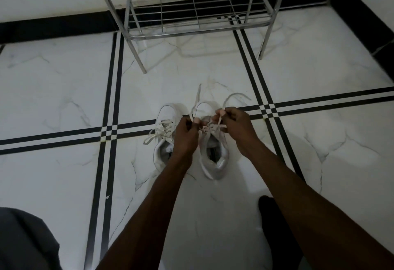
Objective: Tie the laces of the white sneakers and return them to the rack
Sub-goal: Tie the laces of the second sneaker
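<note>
Both white sneakers on the floor [64, 78], side by side, toes toward the rack [191, 14]. I have my left hand [185, 130] and right hand [234, 123] over the right sneaker [214, 156], each pinched closed on a lace [197, 101] end. Left sneaker [163, 142] just beside, laces loose. Rack's bottom shelf empty; open floor between it and the shoes
</note>
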Tool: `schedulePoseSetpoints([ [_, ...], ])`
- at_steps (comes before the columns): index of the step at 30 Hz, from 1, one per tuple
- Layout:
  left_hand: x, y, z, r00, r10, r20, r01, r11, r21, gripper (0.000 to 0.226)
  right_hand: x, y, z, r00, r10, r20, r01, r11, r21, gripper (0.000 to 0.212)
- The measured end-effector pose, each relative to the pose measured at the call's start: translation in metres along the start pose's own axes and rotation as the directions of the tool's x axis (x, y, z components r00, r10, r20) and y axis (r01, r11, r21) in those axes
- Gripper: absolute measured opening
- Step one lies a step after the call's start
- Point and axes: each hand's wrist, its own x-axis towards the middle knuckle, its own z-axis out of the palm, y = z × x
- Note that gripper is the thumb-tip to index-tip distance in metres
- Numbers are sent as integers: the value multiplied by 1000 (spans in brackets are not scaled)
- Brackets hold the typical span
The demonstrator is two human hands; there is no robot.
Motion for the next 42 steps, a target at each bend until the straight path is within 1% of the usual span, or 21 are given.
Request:
schedulePoseSetpoints([
  [2,5,13,-8,996,81,27,-81,996,28,26,2,-13,-2,996,-80,24,81,996,-44,20],
  [4,12,28,-15,974,202,101,-211,973,91,26,2,-23,2,983,-159,90,174,965,-196,21],
  [5,16,35,-17,956,260,138,-279,950,139,28,1,-27,4,973,-173,155,212,934,-289,20],
  [7,20,48,-21,918,350,187,-386,898,213,29,-1,-38,8,934,-126,335,273,855,-440,19],
  [8,21,53,-22,903,378,205,-419,879,226,29,-2,-43,10,905,-85,418,299,825,-479,19],
  [9,22,56,-24,897,379,226,-426,878,220,29,-2,-48,10,877,-47,478,313,810,-495,21],
  [11,26,55,-26,904,339,259,-391,901,188,32,-3,-57,8,853,-21,521,325,803,-500,32],
  [12,26,53,-26,913,303,273,-356,919,168,36,-3,-60,5,855,-41,516,338,799,-498,37],
  [15,24,40,-22,922,191,337,-261,949,178,54,1,-64,-5,859,-127,496,412,748,-521,35],
  [17,21,33,-19,928,121,351,-201,958,202,59,5,-65,-13,853,-141,503,436,722,-538,35],
  [21,25,26,-16,944,142,299,-212,953,216,63,7,-70,-29,833,-75,549,417,737,-532,25],
  [23,25,27,-15,943,131,306,-200,958,206,62,5,-73,-31,821,-60,568,421,735,-531,18],
  [25,25,27,-12,937,100,334,-175,963,204,60,3,-74,-28,822,-70,566,426,735,-527,28],
  [27,24,26,-10,937,72,343,-149,968,203,54,1,-72,-25,824,-79,560,408,770,-490,34],
  [30,24,28,-8,947,45,319,-114,972,203,52,-2,-69,-25,823,-35,566,349,818,-457,32],
  [32,24,30,-8,948,47,315,-119,969,214,55,0,-67,-27,835,-17,549,339,802,-491,28],
  [35,25,27,-6,957,50,287,-111,973,202,55,9,-65,-28,874,-85,478,396,696,-599,10],
  [36,25,26,-6,960,51,274,-106,976,191,55,10,-65,-28,889,-134,438,406,672,-619,10],
  [37,23,25,-6,962,55,266,-108,977,186,55,11,-64,-26,899,-197,391,416,663,-623,14],
  [40,15,27,-6,966,78,247,-128,973,190,60,11,-62,-20,890,-359,281,456,690,-562,15],
  [42,17,27,-7,975,103,198,-148,962,230,55,12,-59,-17,898,-369,242,441,741,-507,14],
])
